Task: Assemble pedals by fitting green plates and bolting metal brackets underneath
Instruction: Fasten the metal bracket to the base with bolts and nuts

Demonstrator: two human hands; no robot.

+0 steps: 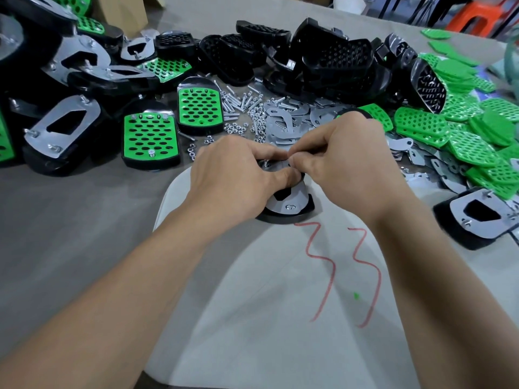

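While it lies underside up at the middle of the view, the black pedal (pixel 286 219) rests on a white sheet (pixel 252 290) marked with 2 red scrawls (pixel 332 280), and the sheet is spread on a grey table (pixel 70 220). A metal bracket (pixel 276 205) sits on the pedal's underside, with a bolt end (pixel 291 206) showing through it at the 6 o'clock end.

The left hand (pixel 233 175) comes in from 8 o'clock and curls over the pedal's 10 o'clock side, its thumb pressed on the bracket. The right hand (pixel 345 164) comes in from 4 o'clock. Its fingertips are bunched tight against the left thumb at the bracket's 12 o'clock end. Whether they pinch anything I cannot tell, since the fingers hide it.

From the pedal, loose bolts and nuts (pixel 241 108) lie at 11 o'clock and spare brackets (pixel 283 127) at 12 o'clock, just beyond the hands. Black pedal shells (pixel 331 57) lie further out at 12 o'clock, and a heap of green plates (pixel 463 136) at 2 o'clock. 2 pedals with green plates fitted (pixel 150 138) lie at 10 o'clock, and another upturned pedal (pixel 477 217) with its bracket at 3 o'clock.
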